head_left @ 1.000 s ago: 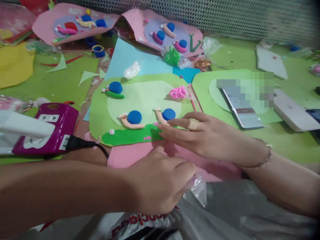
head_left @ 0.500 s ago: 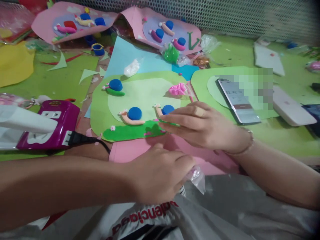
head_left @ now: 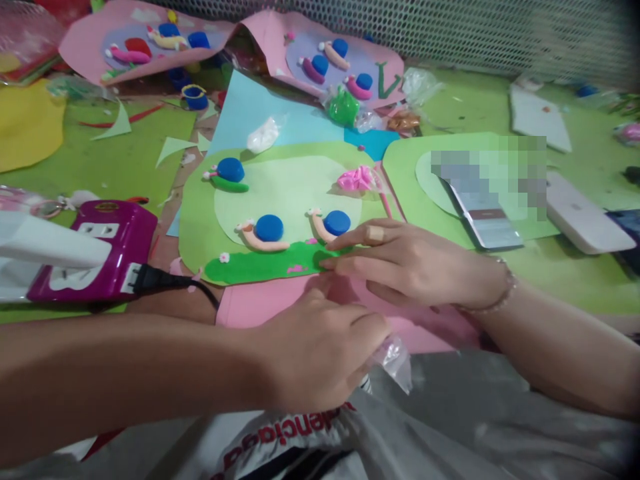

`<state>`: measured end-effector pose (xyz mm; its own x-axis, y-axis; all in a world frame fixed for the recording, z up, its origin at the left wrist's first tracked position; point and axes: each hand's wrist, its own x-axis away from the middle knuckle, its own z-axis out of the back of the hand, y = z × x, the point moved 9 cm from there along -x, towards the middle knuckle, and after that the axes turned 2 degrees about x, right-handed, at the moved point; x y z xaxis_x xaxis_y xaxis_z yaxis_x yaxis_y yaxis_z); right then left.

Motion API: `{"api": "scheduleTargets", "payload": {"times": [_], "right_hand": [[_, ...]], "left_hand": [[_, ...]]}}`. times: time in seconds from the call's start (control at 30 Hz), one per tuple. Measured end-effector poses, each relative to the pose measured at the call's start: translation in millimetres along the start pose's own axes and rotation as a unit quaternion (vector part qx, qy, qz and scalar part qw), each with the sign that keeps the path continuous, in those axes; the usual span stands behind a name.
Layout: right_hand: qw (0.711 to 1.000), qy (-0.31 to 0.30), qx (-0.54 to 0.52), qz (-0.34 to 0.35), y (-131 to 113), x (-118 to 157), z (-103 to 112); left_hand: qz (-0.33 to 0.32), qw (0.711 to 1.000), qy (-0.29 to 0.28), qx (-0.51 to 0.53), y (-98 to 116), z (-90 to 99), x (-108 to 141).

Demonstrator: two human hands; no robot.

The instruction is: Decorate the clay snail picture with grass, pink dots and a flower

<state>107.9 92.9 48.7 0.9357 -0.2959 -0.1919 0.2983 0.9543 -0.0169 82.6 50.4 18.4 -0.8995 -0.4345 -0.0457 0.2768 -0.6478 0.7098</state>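
My left hand (head_left: 320, 347) is closed round a small clear plastic bag (head_left: 397, 357), whose end sticks out past the fingers. What the bag holds is mostly hidden. My right hand (head_left: 405, 260) reaches over the lower right of a green paper card (head_left: 200, 220), fingers stretched out and fingertips on a green clay strip (head_left: 260, 265). Small pink bits and a white flower (head_left: 225, 258) sit on that strip. Just above the fingers lies a clay snail with a blue shell (head_left: 337, 223); another snail (head_left: 269, 228) is left of it, and a green-bodied snail (head_left: 230, 171) is higher up.
Pink clay in plastic (head_left: 356, 179) and white clay (head_left: 263, 135) lie by the card. A purple power strip (head_left: 125, 233) with a black cable stands left. To the right are a phone (head_left: 493, 227) and a white device (head_left: 587, 213). Pink snail cards (head_left: 273, 47) lean behind.
My right hand has shifted slightly down and its fingers have come off the right snail, showing its whole blue shell. My left hand stays nearly still with the plastic bag.
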Motion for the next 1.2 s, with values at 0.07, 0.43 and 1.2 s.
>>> {"api": "scheduleTargets", "payload": {"times": [0.07, 0.43, 1.2], "right_hand": [[1.0, -0.008, -0.016, 0.002, 0, 0, -1], [1.0, -0.012, -0.027, -0.01, 6, 2, -1], [0.998, -0.04, 0.028, 0.03, -2, 2, -3]], "left_hand": [[-0.001, 1.0, 0.004, 0.0, 0, 0.1, 1], [0.006, 1.0, -0.012, 0.012, -2, -3.0, 0], [-0.012, 1.0, 0.007, 0.019, 0, 1.0, 0]]}}
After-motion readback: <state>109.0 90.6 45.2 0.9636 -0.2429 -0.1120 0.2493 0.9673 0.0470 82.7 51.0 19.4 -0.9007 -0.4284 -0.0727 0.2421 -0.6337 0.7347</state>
